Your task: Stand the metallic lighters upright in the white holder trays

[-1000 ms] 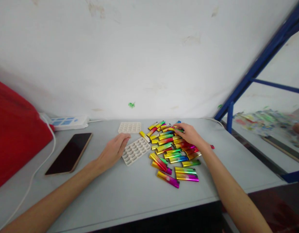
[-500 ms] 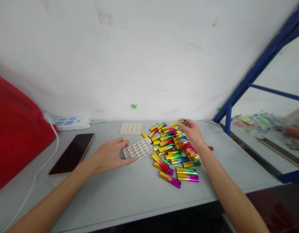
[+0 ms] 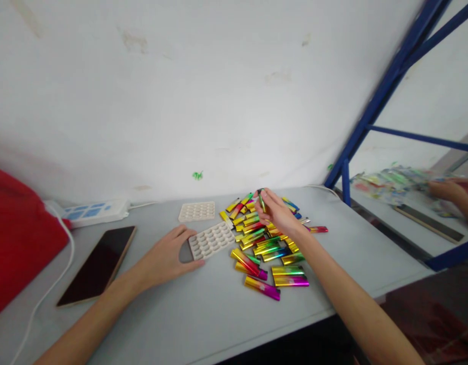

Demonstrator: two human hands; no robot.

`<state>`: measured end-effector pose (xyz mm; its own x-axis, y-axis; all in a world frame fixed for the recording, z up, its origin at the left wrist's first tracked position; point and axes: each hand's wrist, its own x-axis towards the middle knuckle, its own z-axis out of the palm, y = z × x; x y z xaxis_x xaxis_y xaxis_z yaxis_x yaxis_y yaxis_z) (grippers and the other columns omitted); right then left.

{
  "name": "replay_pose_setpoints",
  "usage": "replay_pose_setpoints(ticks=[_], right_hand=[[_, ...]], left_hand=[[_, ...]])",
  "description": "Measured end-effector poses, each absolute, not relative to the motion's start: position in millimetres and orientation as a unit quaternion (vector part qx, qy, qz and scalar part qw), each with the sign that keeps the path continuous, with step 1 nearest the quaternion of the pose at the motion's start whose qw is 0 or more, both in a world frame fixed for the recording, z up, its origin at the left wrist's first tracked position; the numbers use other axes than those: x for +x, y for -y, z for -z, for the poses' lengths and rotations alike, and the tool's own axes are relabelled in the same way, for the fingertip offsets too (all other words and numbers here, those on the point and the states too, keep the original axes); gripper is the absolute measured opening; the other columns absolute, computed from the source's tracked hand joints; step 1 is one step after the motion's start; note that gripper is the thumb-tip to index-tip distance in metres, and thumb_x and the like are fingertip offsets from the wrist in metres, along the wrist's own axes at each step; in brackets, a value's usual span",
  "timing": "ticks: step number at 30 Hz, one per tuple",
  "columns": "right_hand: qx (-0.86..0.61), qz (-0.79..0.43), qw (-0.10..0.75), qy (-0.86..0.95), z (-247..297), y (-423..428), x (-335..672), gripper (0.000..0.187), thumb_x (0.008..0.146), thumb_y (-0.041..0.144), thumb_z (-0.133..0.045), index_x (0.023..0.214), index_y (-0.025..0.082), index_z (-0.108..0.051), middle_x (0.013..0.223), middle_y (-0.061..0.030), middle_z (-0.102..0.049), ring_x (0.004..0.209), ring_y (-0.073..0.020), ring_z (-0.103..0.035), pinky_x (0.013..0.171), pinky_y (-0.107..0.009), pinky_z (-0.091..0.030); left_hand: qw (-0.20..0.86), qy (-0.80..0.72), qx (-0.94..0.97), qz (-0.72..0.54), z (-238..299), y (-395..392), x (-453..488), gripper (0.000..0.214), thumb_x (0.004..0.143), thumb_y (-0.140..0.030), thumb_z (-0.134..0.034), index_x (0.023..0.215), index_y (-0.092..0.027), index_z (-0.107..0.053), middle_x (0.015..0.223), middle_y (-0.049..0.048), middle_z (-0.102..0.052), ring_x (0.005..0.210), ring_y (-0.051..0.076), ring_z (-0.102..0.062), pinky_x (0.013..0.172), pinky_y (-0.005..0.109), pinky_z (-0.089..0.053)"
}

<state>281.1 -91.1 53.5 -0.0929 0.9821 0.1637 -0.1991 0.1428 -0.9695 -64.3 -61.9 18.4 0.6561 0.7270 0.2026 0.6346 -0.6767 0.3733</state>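
My left hand (image 3: pixel 168 257) grips the left end of a white tray with rows of oval slots (image 3: pixel 211 240), thumb at its near corner and fingers at its far corner. The tray lies on the table, and its slots look unfilled. In my right hand (image 3: pixel 276 210) a shiny green lighter (image 3: pixel 262 201) is pinched, tilted nearly upright above the pile. Under and around that hand lie many metallic lighters (image 3: pixel 263 288) in yellow, red, green, blue and purple; the hand hides part of them. A second white slotted tray (image 3: pixel 197 211) lies behind the first.
A phone (image 3: pixel 99 263) lies on the grey table (image 3: pixel 173 324) at left, near a white power strip (image 3: pixel 95 212), a cable and a red bag (image 3: pixel 17 238). Blue metal bars (image 3: pixel 366 126) stand at right. Beyond them another person's hand (image 3: pixel 446 191) is by blurred plastic packets (image 3: pixel 393 181).
My right hand has lifted a lighter from the far side of the pile and brought it leftward, turning it upright. My left hand stays on the tray. The view has shifted slightly.
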Motion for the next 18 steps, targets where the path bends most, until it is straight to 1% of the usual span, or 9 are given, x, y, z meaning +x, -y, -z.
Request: replay_pose_setpoints(ticks=[2,3,5,7,10,15,18], right_hand=[[-0.416,-0.510,0.526,0.538,-57,87,271,0.049,0.090,0.074,-0.067,0.102,0.027,-0.057,0.066,0.0105,-0.040,0.048,-0.0093,-0.025,0.044,-0.022,-0.020],[-0.435,-0.488,0.519,0.551,-59,84,266,0.050,0.091,0.075,-0.063,0.099,0.026,-0.056,0.065,0.0105,-0.036,0.049,-0.0098,-0.025,0.045,-0.022,-0.019],[-0.469,-0.418,0.518,0.580,-63,78,255,0.052,0.093,0.078,-0.056,0.089,0.025,-0.054,0.063,0.0094,-0.034,0.051,-0.0111,-0.028,0.047,-0.024,-0.021],[-0.495,-0.335,0.519,0.611,-66,72,244,0.058,0.094,0.080,-0.051,0.077,0.025,-0.049,0.061,0.0072,-0.037,0.054,-0.0123,-0.033,0.050,-0.026,-0.026],[-0.509,-0.242,0.515,0.646,-68,68,231,0.063,0.096,0.079,-0.047,0.065,0.024,-0.040,0.060,0.0047,-0.038,0.059,-0.0131,-0.038,0.057,-0.028,-0.029],[-0.525,-0.191,0.513,0.651,-56,79,221,0.060,0.094,0.069,-0.051,0.059,0.025,-0.031,0.057,0.0052,-0.029,0.059,-0.0119,-0.032,0.058,-0.030,-0.023],[-0.534,-0.200,0.488,0.660,-46,89,219,0.055,0.093,0.064,-0.050,0.059,0.025,-0.032,0.057,0.0049,-0.030,0.057,-0.0119,-0.031,0.057,-0.030,-0.022]], left_hand=[[0.139,-0.367,0.899,-0.195,-14,59,-64,0.056,0.085,-0.062,-0.079,0.124,-0.023,-0.068,0.123,0.0109,-0.070,0.112,0.032,-0.071,0.102,0.046,-0.058],[0.139,-0.363,0.898,-0.204,-13,58,-64,0.056,0.085,-0.061,-0.079,0.126,-0.023,-0.068,0.124,0.0110,-0.070,0.112,0.031,-0.071,0.102,0.046,-0.058],[0.139,-0.357,0.898,-0.216,-11,56,-61,0.057,0.086,-0.058,-0.079,0.130,-0.023,-0.068,0.125,0.0111,-0.070,0.111,0.031,-0.072,0.103,0.046,-0.059],[0.141,-0.353,0.898,-0.220,-9,55,-57,0.057,0.087,-0.057,-0.078,0.132,-0.023,-0.068,0.126,0.0117,-0.070,0.113,0.031,-0.071,0.104,0.046,-0.058],[0.145,-0.344,0.902,-0.216,-9,55,-53,0.058,0.088,-0.055,-0.078,0.134,-0.022,-0.067,0.127,0.0129,-0.068,0.118,0.032,-0.069,0.108,0.048,-0.056],[0.148,-0.330,0.908,-0.211,-9,56,-53,0.061,0.085,-0.054,-0.082,0.135,-0.022,-0.068,0.127,0.0123,-0.066,0.118,0.032,-0.067,0.109,0.047,-0.054],[0.155,-0.331,0.908,-0.205,-10,58,-54,0.064,0.084,-0.057,-0.084,0.136,-0.023,-0.069,0.127,0.0117,-0.066,0.118,0.031,-0.067,0.109,0.046,-0.054]])
